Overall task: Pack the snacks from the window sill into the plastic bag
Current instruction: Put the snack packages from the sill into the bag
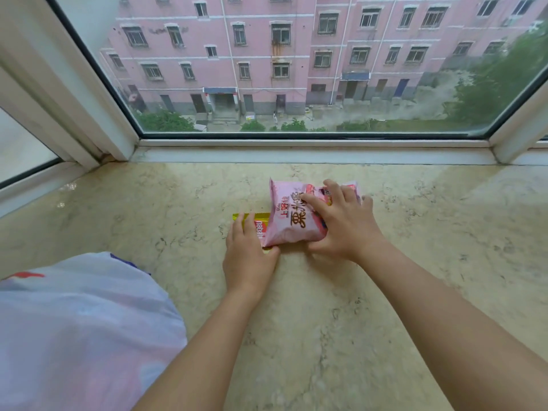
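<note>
Two snacks lie mid-sill [415, 292]: our right hand [341, 223] grips the pink packet [289, 223], left hand [247, 256] pinches the yellow bar [255, 223]; bag [83, 330] at left edge.

Window sill [385, 292]: beige veined marble, glossy, running up to the white window frame [296, 152] at 12 o'clock. Just above centre a pink snack packet [289, 223] lies with its 7 o'clock corner overlapping a yellow wafer wrapper [255, 222], which sits flat on the stone; another small packet [351, 186] peeks out at the pink one's 2 o'clock edge. At 8 o'clock a translucent white plastic bag [83, 330] rests on the sill, well apart from the packets.
</note>
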The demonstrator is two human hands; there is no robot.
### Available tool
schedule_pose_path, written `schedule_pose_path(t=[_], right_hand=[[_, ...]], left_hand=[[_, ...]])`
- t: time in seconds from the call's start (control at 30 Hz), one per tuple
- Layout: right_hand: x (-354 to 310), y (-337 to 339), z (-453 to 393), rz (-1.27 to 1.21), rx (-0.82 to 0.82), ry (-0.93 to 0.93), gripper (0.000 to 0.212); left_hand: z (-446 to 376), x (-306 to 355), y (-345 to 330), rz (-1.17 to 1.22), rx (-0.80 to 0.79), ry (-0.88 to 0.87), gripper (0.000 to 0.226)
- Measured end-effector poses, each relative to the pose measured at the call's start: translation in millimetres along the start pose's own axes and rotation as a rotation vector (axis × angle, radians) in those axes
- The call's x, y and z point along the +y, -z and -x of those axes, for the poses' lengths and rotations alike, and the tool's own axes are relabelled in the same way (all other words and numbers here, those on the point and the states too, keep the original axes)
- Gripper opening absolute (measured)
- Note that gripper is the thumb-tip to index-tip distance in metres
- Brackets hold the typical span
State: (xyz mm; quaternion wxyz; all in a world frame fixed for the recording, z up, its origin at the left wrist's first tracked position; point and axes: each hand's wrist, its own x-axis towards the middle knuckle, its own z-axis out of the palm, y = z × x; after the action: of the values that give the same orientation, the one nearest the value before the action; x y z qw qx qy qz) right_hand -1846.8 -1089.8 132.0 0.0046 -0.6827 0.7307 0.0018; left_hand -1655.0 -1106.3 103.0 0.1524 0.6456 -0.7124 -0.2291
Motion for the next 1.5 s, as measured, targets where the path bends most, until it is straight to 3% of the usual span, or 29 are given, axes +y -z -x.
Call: schedule_pose_path(t=[0.3, 0.47, 0.6, 0.73, 0.9, 1.17, 1.3, 1.5], right_hand=[[-38.1, 10.7, 91.3, -0.155, -0.057, -0.095, 0.082], [-35.4, 14.0, 154.2, -0.146, -0.055, 0.014, 0.093], [-31.1, 25.3, 194.8, -0.283, -0.096, -0.027, 0.086], [-43.8, 43.8, 230.8, -0.425, 0.001, 0.032, 0.076], [-76.5, 83.8, 258.9, -0.434, 0.141, 0.168, 0.069], [-148.5, 144.8, 294.8, -0.511, 0.221, 0.349, 0.073], [-189.3, 162.3, 312.0, -0.532, 0.231, 0.453, 0.075], [-227.2, 173.7, 312.2, -0.598, 0.219, 0.422, 0.072]], left_hand=[[83.7, -9.3, 23.4, 0.063, -0.017, 0.069, 0.08], [148.9, 4.9, 27.1, 0.161, 0.054, 0.097, 0.07], [199.8, 19.0, 32.8, 0.192, 0.114, 0.166, 0.066], [249.0, 27.1, 53.6, 0.231, 0.239, 0.243, 0.064], [297.0, 25.0, 98.0, 0.248, 0.405, 0.253, 0.065], [363.9, -7.0, 184.7, 0.198, 0.649, 0.205, 0.077], [385.4, -39.7, 222.7, 0.222, 0.764, 0.285, 0.076], [337.9, -72.4, 241.4, 0.241, 0.676, 0.256, 0.069]])
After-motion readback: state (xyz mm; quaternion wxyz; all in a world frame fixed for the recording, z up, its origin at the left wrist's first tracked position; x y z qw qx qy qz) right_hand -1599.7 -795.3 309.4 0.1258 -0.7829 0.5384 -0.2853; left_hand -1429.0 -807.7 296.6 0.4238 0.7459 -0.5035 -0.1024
